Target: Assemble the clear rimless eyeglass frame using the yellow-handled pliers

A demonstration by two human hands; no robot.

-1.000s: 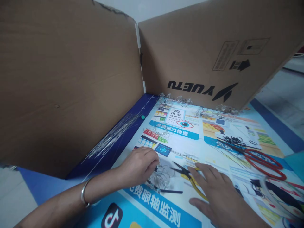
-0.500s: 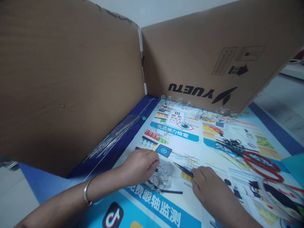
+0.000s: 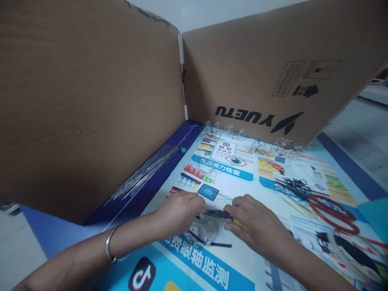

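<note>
My right hand is wrapped round the yellow handle of a pair of pliers. The dark jaws point left and reach the fingertips of my left hand. That hand is closed in a pinch, with a silver bangle on its wrist; what it pinches is hidden by the fingers. Just below the jaws, a tangled bunch of clear pieces and thin wire lies on the printed sheet. A thin dark strip sticks out from it to the right.
Cardboard panels stand at the left and back. Thin metal wires lie along the left panel. Red-handled scissors and black loops lie at right, near a clear round roll. Clear wire pieces line the back panel.
My right hand has moved left and slightly up, bringing the pliers' jaws from a gap away to my left fingertips. My left hand has stayed nearly in place.
</note>
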